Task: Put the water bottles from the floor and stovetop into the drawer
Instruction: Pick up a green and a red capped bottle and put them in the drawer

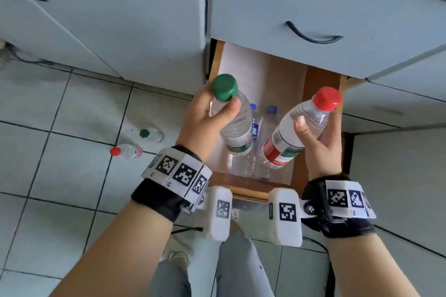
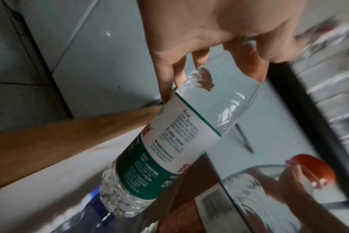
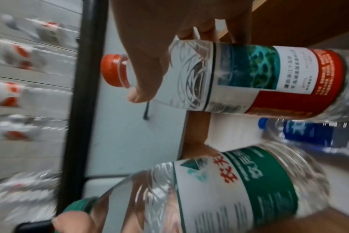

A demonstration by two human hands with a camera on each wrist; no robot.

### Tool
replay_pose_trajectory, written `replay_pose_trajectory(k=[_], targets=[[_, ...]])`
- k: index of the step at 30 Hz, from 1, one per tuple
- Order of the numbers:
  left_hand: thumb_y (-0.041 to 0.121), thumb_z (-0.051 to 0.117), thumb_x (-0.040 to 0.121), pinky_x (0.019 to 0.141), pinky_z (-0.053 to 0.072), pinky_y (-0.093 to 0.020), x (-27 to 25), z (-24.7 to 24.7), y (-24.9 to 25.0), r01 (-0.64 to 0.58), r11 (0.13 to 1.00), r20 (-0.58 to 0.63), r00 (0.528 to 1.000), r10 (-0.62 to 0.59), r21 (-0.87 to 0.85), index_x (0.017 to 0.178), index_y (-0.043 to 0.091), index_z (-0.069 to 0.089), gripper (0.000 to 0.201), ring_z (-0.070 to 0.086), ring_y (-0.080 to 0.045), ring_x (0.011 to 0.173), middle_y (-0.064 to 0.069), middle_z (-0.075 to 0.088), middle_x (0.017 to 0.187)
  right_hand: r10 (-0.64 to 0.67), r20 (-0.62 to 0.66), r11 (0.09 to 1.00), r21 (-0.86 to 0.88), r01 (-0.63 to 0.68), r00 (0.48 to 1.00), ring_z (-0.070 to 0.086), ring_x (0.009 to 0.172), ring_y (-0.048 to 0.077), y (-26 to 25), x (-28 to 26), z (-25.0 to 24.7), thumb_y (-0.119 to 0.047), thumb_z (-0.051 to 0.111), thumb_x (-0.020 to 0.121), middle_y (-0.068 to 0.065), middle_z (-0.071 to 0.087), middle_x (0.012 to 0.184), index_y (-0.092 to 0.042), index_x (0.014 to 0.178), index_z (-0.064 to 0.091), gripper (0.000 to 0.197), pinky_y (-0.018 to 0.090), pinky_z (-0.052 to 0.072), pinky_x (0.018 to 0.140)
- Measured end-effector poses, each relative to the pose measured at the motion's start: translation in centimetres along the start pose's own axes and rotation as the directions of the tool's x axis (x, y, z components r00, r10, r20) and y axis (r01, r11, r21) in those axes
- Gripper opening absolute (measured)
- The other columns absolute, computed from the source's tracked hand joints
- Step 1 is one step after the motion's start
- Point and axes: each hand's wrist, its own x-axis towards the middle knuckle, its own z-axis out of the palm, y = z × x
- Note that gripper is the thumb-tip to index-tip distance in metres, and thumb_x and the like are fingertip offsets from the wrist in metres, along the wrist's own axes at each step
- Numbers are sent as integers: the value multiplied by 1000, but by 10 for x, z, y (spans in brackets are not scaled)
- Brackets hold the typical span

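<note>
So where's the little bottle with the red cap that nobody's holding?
In the head view, the small red-capped bottle lies on its side on the tiled floor, left of the open drawer, just in front of a green-capped bottle.

Clear plastic water bottle with green cap and green-white label [image 1: 237, 125]: held tilted, cap up, over the left part of the open wooden drawer with pale lining [image 1: 313, 84], base pointing down into it. Clear plastic water bottle with red cap and red-white label [image 1: 295, 131]: held tilted over the drawer's right part, just right of the first. Two clear bottles with blue caps [image 1: 263, 128] lie inside the drawer, under both. On the tiled floor, left of the drawer: small green-capped bottle [image 1: 150, 134] and small red-capped bottle [image 1: 126, 151], close together.
</note>
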Motion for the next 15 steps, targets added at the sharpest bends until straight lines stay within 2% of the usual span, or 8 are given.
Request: replay_pose_trajectory(k=[2, 4, 5, 8, 10, 12, 14, 15], targets=[[50, 57, 67, 94, 42, -22, 23, 22, -23, 68, 996, 19, 997, -69, 64, 94, 32, 60, 33, 57, -1, 97, 16, 63, 94, 107, -2, 978, -178, -106, 994, 50, 114, 27, 20, 33, -12, -67, 63, 61, 13, 53, 123, -39, 117, 49, 64, 47, 42, 99], [49, 60, 71, 79, 40, -9, 44, 39, -45, 120, 971, 11, 992, -125, 205, 93, 30, 62, 29, 55, 12, 80, 17, 63, 79, 261, 9, 909, -339, -242, 965, 46, 108, 22, 38, 62, -17, -50, 63, 74, 13, 48, 128, -24, 129, 41, 65, 34, 36, 93], [47, 61, 74, 75, 38, -7, 54, 45, -57, 151, 947, 5, 987, -159, 282, 97, 25, 62, 32, 56, 11, 79, 13, 63, 80, 337, 13, 860, -411, -302, 941, 44, 110, 24, 46, 74, -17, -45, 61, 79, 13, 44, 130, -20, 131, 39, 62, 31, 33, 89], [53, 53, 79, 82, 38, -24, 77, 59, -86, 229, 811, 42, 954, -297, 538, 113, 28, 56, 42, 56, -14, 94, 4, 61, 109, 553, -1, 691, -559, -459, 833, 46, 118, 37, 74, 99, -9, -50, 57, 79, 16, 40, 133, -17, 131, 34, 66, 40, 39, 91], [50, 51, 84, 83, 39, -29, 89, 63, -105, 266, 700, 40, 921, -387, 663, 118, 24, 54, 42, 56, -23, 98, -1, 60, 113, 657, -3, 593, -616, -519, 754, 54, 109, 36, 95, 106, -5, -52, 55, 79, 15, 47, 125, -17, 132, 31, 67, 39, 43, 85], [45, 51, 86, 87, 39, -30, 97, 65, -121, 344, 636, -5, 881, -472, 691, 120, 18, 54, 44, 57, -27, 106, -7, 61, 115, 708, 41, 576, -612, -542, 705, 56, 89, 28, 116, 106, -3, -46, 55, 82, 6, 54, 101, -15, 132, 30, 64, 33, 43, 74], [44, 49, 87, 92, 39, -30, 104, 67, -134, 412, 622, -43, 854, -519, 666, 124, 16, 52, 46, 56, -28, 112, -11, 61, 120, 713, 81, 597, -592, -541, 697, 53, 76, 22, 132, 106, -2, -39, 55, 85, -3, 48, 80, -15, 133, 26, 61, 31, 43, 67], [42, 48, 89, 94, 39, -30, 106, 68, -137, 432, 614, -53, 843, -536, 660, 127, 16, 50, 47, 55, -28, 116, -12, 59, 126, 712, 84, 601, -586, -544, 697, 53, 71, 20, 138, 106, -1, -38, 55, 86, -4, 44, 76, -15, 133, 24, 61, 30, 44, 63]])
